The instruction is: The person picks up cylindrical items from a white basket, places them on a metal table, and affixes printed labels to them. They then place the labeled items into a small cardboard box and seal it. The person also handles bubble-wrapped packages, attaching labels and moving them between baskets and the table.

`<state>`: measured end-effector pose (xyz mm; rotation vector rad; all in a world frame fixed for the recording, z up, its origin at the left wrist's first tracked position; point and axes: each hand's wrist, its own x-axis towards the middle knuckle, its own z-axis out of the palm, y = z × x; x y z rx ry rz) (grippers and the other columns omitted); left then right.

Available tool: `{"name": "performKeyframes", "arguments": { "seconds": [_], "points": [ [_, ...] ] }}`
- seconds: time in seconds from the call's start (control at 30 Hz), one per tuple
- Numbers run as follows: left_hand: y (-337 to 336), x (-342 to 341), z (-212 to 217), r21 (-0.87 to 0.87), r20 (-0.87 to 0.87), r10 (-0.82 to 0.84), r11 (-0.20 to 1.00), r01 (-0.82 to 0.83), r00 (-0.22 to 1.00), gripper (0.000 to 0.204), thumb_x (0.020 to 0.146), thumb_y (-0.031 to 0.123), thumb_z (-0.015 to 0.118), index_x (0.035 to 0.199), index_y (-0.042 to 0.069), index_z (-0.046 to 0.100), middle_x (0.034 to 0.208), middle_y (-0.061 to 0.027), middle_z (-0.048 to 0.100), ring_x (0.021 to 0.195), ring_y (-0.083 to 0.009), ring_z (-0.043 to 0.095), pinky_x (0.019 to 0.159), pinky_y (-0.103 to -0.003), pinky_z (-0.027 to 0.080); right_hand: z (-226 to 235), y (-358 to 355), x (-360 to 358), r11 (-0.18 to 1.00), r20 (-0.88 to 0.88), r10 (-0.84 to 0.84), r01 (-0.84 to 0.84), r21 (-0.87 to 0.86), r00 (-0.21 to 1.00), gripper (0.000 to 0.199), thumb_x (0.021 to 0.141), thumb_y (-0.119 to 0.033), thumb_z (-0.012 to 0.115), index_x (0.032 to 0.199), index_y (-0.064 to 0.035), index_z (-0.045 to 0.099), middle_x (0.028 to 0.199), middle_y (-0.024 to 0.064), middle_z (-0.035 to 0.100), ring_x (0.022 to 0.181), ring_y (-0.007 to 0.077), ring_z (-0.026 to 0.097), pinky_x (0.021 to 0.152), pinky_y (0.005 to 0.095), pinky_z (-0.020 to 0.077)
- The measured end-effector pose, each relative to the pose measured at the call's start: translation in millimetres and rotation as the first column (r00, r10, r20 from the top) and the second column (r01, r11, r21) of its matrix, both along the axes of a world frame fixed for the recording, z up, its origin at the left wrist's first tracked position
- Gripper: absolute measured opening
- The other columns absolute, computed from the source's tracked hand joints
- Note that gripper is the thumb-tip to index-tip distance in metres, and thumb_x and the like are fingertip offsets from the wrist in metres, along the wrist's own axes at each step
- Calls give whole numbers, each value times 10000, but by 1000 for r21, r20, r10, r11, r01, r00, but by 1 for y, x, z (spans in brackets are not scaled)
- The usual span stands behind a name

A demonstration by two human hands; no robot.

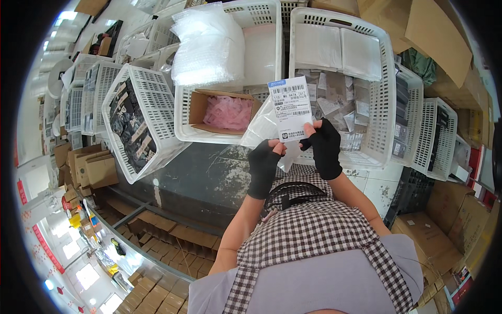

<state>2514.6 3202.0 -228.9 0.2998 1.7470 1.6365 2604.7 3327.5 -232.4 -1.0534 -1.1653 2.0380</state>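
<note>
On the left, one tilted white basket of dark packets leans off the table edge and could slide down if bumped. Next comes one open cardboard box of pink packets, under one stack of bubble wrap. The left hand and right hand, both in black fingerless gloves, each pinch the lower edge of one printed label held up over one clear plastic bag. Each grip is closed by fingertips only, so I judge the label may slip or go on crooked or creased. Rightward, one large basket holds two white pads and many grey packets.
</note>
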Motion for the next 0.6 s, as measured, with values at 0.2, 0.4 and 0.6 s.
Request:
{"name": "performKeyframes", "arguments": {
  "seconds": [0.2,0.4,0.6],
  "points": [
    [-14,8,0,34,13,1,999,-1,1000,133,861,80,570,902,-33,626,774,-55,636,718,-110,590,679,-242,468,1,-10,7,999,13,44,-44,4,999,137,871,-126,587,861,1,538,713,74,593,535,142,590,466,242,471],
    [-24,15,3,38,41,4,999,-5,999,118,872,71,552,892,-25,619,789,-48,617,740,-118,560,694,-251,438,4,-21,13,999,-6,47,-47,-2,999,150,875,-137,584,869,7,546,721,80,603,534,141,588,466,238,472],
    [-30,20,8,18,4,1,1000,-1,1000,109,861,69,558,864,-19,623,779,-39,611,735,-108,552,688,-245,431,8,-27,16,999,-2,50,-50,-20,999,126,859,-102,593,854,8,531,705,84,600,496,132,588,443,231,457]
  ]
}}
